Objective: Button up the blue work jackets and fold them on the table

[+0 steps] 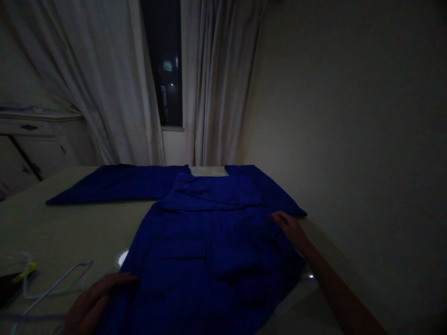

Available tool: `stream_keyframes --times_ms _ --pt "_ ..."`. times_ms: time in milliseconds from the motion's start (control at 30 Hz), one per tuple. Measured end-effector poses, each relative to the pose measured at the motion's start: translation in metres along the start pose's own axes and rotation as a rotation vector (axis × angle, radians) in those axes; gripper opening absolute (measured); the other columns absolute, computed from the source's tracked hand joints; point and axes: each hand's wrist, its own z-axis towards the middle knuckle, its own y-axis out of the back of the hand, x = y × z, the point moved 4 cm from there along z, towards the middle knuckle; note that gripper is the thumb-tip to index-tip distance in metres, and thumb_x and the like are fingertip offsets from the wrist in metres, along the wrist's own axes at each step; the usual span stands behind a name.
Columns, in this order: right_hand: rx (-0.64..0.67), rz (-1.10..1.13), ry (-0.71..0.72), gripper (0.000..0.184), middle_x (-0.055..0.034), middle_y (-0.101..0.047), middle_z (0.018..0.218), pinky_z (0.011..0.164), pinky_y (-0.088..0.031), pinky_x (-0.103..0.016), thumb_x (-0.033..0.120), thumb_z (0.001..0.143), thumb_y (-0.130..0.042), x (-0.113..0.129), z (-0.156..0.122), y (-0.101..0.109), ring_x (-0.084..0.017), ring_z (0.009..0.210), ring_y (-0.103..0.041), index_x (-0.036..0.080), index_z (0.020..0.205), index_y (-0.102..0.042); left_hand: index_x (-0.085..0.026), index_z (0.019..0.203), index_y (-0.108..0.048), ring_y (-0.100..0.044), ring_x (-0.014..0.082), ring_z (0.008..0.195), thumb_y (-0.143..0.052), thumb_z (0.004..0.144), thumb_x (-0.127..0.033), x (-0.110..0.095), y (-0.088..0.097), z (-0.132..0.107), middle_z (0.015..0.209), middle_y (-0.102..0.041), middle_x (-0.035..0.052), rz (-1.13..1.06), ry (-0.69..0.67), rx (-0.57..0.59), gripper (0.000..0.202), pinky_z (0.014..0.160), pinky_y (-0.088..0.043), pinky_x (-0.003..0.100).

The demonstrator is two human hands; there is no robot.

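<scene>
A large dark blue garment with a flap pocket and a gathered band is spread over the table in front of me. Two flat blue sleeve- or leg-like parts reach out to the far left and far right behind it. At the lower left, my left hand has its fingers closed on the garment's near left edge. My right hand pinches the right edge just below the gathered band. Dim light hides the fingertips in part, and the garment's exact kind is hard to tell.
On the table at the left lie a white wire hanger and a dark object with a yellow part. A small bright round object is partly covered by the garment. Curtains, a cabinet and a right-hand wall surround the table.
</scene>
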Motion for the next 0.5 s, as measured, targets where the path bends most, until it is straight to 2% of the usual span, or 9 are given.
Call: stream_keyframes --times_ms 67,133,233,300,367,400,500 --pt "0.120 -0.099 0.147 0.044 -0.0120 -0.077 0.115 0.107 -0.051 -0.048 0.058 0.093 -0.056 0.036 0.029 -0.051 -0.032 0.112 -0.070 0.021 0.106 -0.075 -0.050 0.102 -0.082 -0.076 0.0342 0.100 -0.049 0.091 -0.055 -0.015 -0.003 -0.005 0.105 -0.082 -0.0004 0.015 -0.026 -0.007 0.035 0.092 -0.063 0.051" --pt "0.203 -0.140 0.230 0.041 -0.0125 -0.073 0.128 0.112 -0.047 -0.043 0.047 0.095 -0.060 0.066 0.054 -0.106 -0.030 0.121 -0.066 0.019 0.121 -0.072 -0.045 0.099 -0.082 -0.074 0.0323 0.092 -0.049 0.094 -0.053 -0.029 -0.004 -0.010 0.095 -0.081 0.0021 0.073 -0.060 -0.009 0.034 0.086 -0.063 0.047" --pt "0.251 -0.144 0.248 0.047 -0.0139 -0.065 0.143 0.119 -0.039 -0.040 0.036 0.092 -0.071 0.100 0.083 -0.179 -0.031 0.135 -0.057 0.014 0.133 -0.067 -0.040 0.092 -0.082 -0.073 0.0309 0.087 -0.050 0.095 -0.055 -0.043 -0.003 -0.015 0.090 -0.079 0.0043 0.129 -0.088 0.019 0.036 0.082 -0.063 0.044" --pt "0.280 -0.183 0.228 0.052 -0.0148 -0.063 0.146 0.119 -0.038 -0.042 0.033 0.090 -0.076 0.118 0.091 -0.214 -0.033 0.136 -0.055 0.012 0.136 -0.065 -0.038 0.093 -0.082 -0.073 0.0305 0.090 -0.049 0.096 -0.056 -0.047 0.000 -0.015 0.092 -0.079 0.0049 0.144 -0.072 0.013 0.038 0.085 -0.062 0.044" --pt "0.300 -0.250 0.234 0.052 -0.0137 -0.063 0.144 0.116 -0.040 -0.041 0.035 0.091 -0.077 0.131 0.087 -0.232 -0.032 0.133 -0.056 0.014 0.137 -0.064 -0.039 0.094 -0.082 -0.073 0.0307 0.092 -0.048 0.097 -0.055 -0.047 0.004 -0.014 0.093 -0.079 0.0049 0.158 -0.065 0.007 0.038 0.087 -0.061 0.044" --pt "0.301 -0.288 0.256 0.051 -0.0127 -0.063 0.143 0.114 -0.042 -0.038 0.038 0.092 -0.075 0.137 0.082 -0.235 -0.030 0.131 -0.057 0.016 0.137 -0.064 -0.039 0.095 -0.082 -0.073 0.0309 0.091 -0.047 0.097 -0.056 -0.046 0.004 -0.014 0.092 -0.079 0.0047 0.164 -0.072 0.014 0.038 0.086 -0.061 0.045" --pt "0.327 -0.385 0.315 0.047 -0.0126 -0.062 0.141 0.108 -0.046 -0.036 0.046 0.099 -0.066 0.139 0.051 -0.218 -0.029 0.128 -0.059 0.020 0.139 -0.062 -0.042 0.095 -0.082 -0.074 0.0321 0.091 -0.049 0.095 -0.058 -0.034 0.003 -0.014 0.093 -0.080 0.0038 0.170 -0.085 0.029 0.036 0.084 -0.062 0.046"
